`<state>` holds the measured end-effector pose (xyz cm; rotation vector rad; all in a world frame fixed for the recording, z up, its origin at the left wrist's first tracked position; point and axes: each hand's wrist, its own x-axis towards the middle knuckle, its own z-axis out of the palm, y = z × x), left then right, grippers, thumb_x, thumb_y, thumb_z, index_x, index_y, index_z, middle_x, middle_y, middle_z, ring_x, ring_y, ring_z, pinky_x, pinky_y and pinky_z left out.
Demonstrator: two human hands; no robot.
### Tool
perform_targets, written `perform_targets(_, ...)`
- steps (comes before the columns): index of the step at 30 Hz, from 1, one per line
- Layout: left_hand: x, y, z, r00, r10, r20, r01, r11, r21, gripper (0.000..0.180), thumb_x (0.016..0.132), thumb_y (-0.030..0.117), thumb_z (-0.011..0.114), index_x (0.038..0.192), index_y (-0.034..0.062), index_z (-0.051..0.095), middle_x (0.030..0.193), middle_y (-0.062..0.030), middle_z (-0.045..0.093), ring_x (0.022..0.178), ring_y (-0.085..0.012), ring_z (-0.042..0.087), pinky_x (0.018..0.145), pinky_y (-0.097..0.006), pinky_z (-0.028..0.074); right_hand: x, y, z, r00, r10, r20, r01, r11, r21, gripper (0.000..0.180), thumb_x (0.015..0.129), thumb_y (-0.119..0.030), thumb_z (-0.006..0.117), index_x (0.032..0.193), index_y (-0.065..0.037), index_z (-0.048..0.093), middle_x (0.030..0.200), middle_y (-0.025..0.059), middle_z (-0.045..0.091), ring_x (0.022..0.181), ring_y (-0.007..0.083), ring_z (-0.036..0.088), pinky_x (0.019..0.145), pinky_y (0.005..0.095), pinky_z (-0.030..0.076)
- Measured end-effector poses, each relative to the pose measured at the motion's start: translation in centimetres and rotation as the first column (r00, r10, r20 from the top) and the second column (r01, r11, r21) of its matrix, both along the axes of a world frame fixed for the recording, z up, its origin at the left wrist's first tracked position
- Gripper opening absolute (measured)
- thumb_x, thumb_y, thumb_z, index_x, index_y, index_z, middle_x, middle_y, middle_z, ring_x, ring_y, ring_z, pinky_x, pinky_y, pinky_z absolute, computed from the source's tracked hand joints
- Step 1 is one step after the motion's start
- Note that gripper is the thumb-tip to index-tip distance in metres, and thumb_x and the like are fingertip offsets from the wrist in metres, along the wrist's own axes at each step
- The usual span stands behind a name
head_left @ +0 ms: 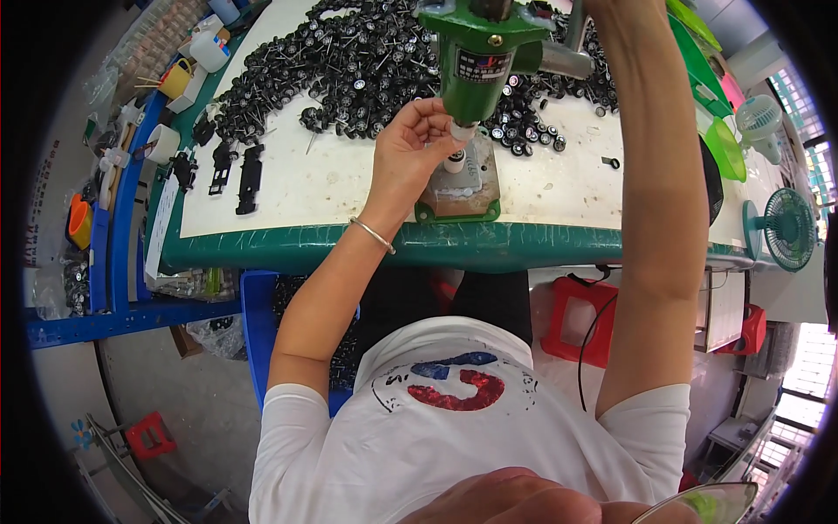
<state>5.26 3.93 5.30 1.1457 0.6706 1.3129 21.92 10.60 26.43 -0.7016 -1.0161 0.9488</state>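
Dressed in a white T-shirt (454,445) with 2 short sleeves (301,406) ending above the elbows. Printed on the front with a curved, mottled red shape (458,403) under a smaller blue shape (476,359), with small black marks scattered to both sides. Circled just above the left hand (412,144) by 1 thin, silvery bangle (373,236). Clad below in black trousers (493,301). Fitted with glasses (716,502), with 1 clear, thin-rimmed lens showing.

bright, fairly even light; the barred windows (807,358) at right glare white; corners blacken and the table edge (559,249) bows.
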Motion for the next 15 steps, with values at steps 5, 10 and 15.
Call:
perform_targets(5,-0.3,0.0,-0.4,0.999,0.010,-0.052,-0.008,0.999,0.031,0.038,0.077,-0.010,0.067,0.111,0.0001,0.054,0.096,-0.0047,0.063,0.090,-0.0114,0.061,0.084,-0.025,0.050,-0.5,-2.4,-0.1,0.988,-0.130,0.078,0.106,0.960,0.258,0.023,0.093,-0.028,0.059,0.083,-0.008,0.055,0.056,-0.0103,0.034,0.041,0.0007,0.025,0.036,0.0182,0.017)
perform_targets(10,-0.4,0.1,-0.4,0.997,-0.002,-0.076,0.005,0.999,0.039,0.037,0.077,-0.007,0.068,0.110,-0.0001,0.054,0.098,-0.0052,0.064,0.091,-0.0117,0.061,0.086,-0.025,0.050,-0.4,-3.5,-0.8,0.978,-0.182,0.104,0.113,0.876,0.468,0.024,0.092,-0.030,0.060,0.084,-0.007,0.055,0.057,-0.0101,0.035,0.043,-0.0003,0.026,0.036,0.0168,0.018)
perform_targets(15,-0.2,0.0,-0.5,0.995,0.032,-0.090,-0.028,0.999,0.046,0.036,0.076,-0.010,0.066,0.110,-0.0012,0.055,0.094,-0.0025,0.062,0.086,-0.0075,0.058,0.080,-0.021,0.048,-0.4,-4.5,-1.2,0.971,-0.218,0.094,0.142,0.851,0.506,0.023,0.091,-0.030,0.061,0.083,-0.009,0.055,0.056,-0.0100,0.035,0.043,-0.0006,0.027,0.036,0.0165,0.019)
